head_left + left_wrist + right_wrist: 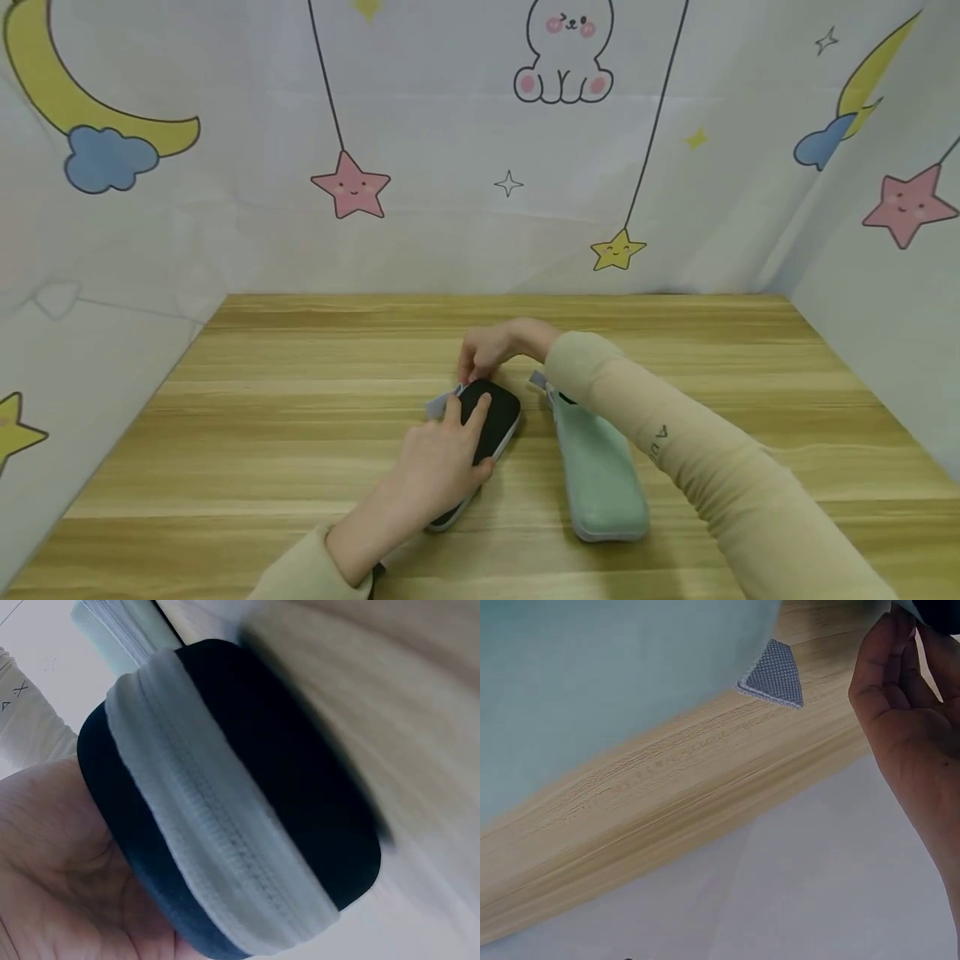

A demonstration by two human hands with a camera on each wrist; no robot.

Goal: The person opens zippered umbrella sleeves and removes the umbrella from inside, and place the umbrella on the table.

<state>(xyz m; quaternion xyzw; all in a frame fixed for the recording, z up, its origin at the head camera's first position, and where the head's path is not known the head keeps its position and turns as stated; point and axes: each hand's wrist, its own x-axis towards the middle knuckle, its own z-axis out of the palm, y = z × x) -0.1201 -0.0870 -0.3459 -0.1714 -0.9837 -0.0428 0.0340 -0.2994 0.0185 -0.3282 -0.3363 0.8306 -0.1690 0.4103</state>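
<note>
A black pencil case [498,429] with a grey zip band [217,802] lies slanted on the wooden table. My left hand [435,467] holds it from above, two fingers stretched along its top and the thumb at its right edge. At the case's far end my right hand [491,348] has its fingertips drawn together, pinching at the zip edge; what exactly sits between them is hidden. A grey-blue fabric tab [442,405] sticks out to the left there. To the right, under my right forearm, lies a mint-green pencil case [603,475].
The mint case has its own grey tab [774,675] at the far end. My right sleeve [697,467] crosses over that case. A printed cloth [450,250] with stars and moons hangs behind and beside the wooden table [300,358].
</note>
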